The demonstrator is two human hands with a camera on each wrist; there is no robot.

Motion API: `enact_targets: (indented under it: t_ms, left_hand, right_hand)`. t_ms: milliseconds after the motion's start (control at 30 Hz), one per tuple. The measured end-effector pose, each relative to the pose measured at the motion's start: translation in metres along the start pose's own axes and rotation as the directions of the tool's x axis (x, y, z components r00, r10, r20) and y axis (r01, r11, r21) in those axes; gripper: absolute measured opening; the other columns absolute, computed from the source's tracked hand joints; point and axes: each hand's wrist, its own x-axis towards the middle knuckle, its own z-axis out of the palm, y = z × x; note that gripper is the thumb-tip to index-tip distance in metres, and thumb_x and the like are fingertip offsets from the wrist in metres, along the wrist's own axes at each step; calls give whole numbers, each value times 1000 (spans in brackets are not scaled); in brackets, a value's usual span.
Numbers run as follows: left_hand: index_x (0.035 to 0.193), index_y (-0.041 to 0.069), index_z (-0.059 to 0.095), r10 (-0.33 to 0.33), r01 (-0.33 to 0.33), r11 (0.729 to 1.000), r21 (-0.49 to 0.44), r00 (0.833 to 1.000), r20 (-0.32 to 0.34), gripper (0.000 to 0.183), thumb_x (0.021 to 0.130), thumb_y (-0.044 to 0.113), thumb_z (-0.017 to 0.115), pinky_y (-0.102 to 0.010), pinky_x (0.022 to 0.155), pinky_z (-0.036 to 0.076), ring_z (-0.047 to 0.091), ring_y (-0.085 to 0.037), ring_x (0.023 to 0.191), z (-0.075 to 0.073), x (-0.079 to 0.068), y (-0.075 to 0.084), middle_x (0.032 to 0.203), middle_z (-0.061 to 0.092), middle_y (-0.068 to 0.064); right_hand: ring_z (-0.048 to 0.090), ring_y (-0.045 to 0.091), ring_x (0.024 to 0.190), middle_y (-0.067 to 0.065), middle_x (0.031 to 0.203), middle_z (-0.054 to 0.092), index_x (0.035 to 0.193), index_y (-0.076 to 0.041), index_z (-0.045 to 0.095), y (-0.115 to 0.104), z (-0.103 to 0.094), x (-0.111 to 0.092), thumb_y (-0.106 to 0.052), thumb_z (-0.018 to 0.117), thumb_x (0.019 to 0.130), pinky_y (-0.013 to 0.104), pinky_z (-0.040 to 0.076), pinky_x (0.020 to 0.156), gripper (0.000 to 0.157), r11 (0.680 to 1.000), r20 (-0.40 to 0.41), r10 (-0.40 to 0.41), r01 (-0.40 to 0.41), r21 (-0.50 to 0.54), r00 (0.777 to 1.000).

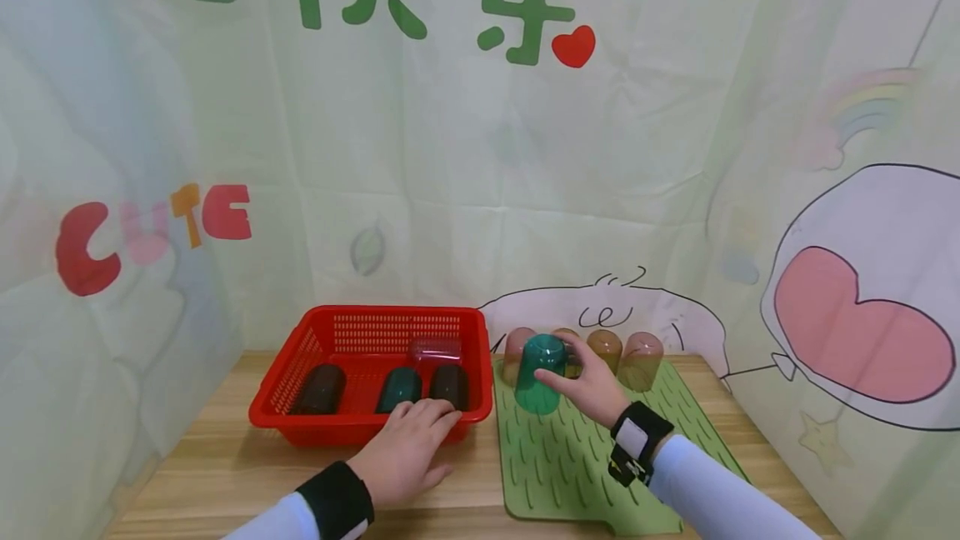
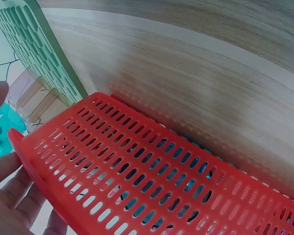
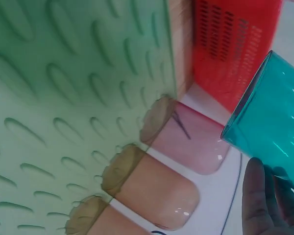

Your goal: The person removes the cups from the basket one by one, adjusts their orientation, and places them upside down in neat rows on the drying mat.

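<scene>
My right hand holds a teal glass cup, mouth downward, above the front of a row of cups on the green draining mat. In the right wrist view the teal cup is apart from the mat, with fingers along its side. My left hand rests over the front rim of the red basket, its fingers relaxed across the edge. Inside the basket lie a dark cup, a teal cup, another dark cup and a clear pinkish cup.
At the mat's back stand upturned cups: a pink cup, an amber cup and a pinkish cup; another amber one is partly hidden. A printed curtain hangs behind the wooden table.
</scene>
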Motion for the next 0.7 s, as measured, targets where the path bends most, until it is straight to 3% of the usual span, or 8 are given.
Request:
enact_targets:
  t_ms: [433,700]
  left_hand:
    - [147,17,53,12,-12,1000,7,1000,-10,74,84,44,81,-56,116,38,50,-27,131,0,-2,0,145,54,-2]
    - [147,19,52,15,-15,1000,13,1000,-16,74,84,45,81,-56,116,38,50,-26,131,2,-1,-2,146,54,-1]
  right_hand:
    - [59,41,127,20,144,56,150,-14,42,28,33,13,-42,77,90,64,49,103,75,997,-21,41,-43,-70,999]
    - [61,41,124,22,141,58,148,-11,42,40,51,18,-39,79,88,60,51,101,76,996,-24,21,-23,-82,999]
